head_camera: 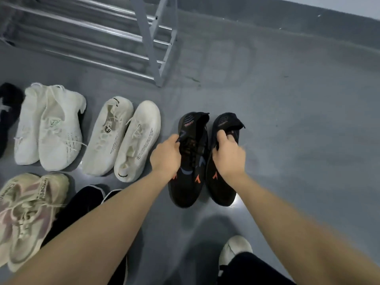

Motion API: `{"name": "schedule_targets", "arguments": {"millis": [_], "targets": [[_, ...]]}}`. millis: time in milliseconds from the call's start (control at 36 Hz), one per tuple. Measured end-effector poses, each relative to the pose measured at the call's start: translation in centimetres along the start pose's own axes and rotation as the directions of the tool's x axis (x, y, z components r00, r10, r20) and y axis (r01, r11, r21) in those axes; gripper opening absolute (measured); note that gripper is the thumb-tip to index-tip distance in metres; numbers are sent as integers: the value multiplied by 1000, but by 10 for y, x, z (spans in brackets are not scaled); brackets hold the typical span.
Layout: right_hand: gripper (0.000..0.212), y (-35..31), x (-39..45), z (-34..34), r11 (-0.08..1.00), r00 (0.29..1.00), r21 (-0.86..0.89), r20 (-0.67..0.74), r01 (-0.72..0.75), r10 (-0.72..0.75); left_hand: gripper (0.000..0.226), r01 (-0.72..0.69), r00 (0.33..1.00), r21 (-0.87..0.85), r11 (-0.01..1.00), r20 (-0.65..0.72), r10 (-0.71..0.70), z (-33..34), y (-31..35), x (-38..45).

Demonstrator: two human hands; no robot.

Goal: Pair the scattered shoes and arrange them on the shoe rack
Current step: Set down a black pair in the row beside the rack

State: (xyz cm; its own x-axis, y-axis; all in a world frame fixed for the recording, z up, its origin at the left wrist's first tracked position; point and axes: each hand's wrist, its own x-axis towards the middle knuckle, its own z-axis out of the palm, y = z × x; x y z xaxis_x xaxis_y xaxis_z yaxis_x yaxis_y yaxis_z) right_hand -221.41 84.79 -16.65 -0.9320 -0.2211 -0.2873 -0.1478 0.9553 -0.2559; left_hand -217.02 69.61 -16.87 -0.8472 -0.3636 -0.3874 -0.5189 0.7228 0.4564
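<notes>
Two black sneakers with orange marks lie side by side on the grey floor, toes toward me. My left hand (pixel 167 155) grips the left black sneaker (pixel 190 188) at its laced upper. My right hand (pixel 228 153) grips the right black sneaker (pixel 221 190) with fingers curled into its opening. The metal shoe rack (pixel 115 38) stands at the top left, its bars bare in the part I see. Left of my hands sit a cream pair (pixel 123 138) and a white knit pair (pixel 51 128).
A beige and pink pair (pixel 26 214) lies at the lower left, with black slip-on shoes (pixel 86 200) partly under my left forearm. Another black shoe (pixel 8 112) shows at the left edge. My own foot in a white shoe (pixel 234 249) is at the bottom. Grey floor stretches to the right.
</notes>
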Motion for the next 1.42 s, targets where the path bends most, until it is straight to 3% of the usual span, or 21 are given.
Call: {"name": "schedule_targets", "arguments": {"millis": [139,278,389,500,639,722,833,1083,1278,1417], "targets": [[23,1,19,37,999,999,12,-26,-39,39,22,2,1000,-5,1000,-12,-2,24,-13,26],[27,-5,17,52,997,999,62,-20,-43,45,24,43,989,27,999,140,-47,33,-11,27],[33,-8,8,39,997,997,-20,1,-73,73,50,16,972,68,998,235,-31,24,2,12],[34,-15,-10,11,997,998,-45,-19,-59,58,56,-71,980,185,980,196,34,-4,18,-6],[29,-31,-38,-46,998,999,41,-1,41,-41,43,-134,983,205,970,154,103,-62,41,-39],[25,-43,-57,-85,993,995,60,16,100,-101,30,-110,989,181,977,118,89,-102,54,-63],[21,-64,-77,-142,989,994,110,33,97,-101,29,-86,994,131,988,77,76,-154,68,-98],[17,-154,-133,-287,961,982,224,61,162,-180,30,6,999,-42,999,-39,-8,-313,99,-181],[13,-246,-190,-386,927,940,195,57,319,-336,30,59,987,-117,991,-139,-75,-442,102,-260],[15,-297,-238,-434,879,888,199,71,434,-454,25,143,947,-237,961,-250,-203,-520,91,-330]]}}
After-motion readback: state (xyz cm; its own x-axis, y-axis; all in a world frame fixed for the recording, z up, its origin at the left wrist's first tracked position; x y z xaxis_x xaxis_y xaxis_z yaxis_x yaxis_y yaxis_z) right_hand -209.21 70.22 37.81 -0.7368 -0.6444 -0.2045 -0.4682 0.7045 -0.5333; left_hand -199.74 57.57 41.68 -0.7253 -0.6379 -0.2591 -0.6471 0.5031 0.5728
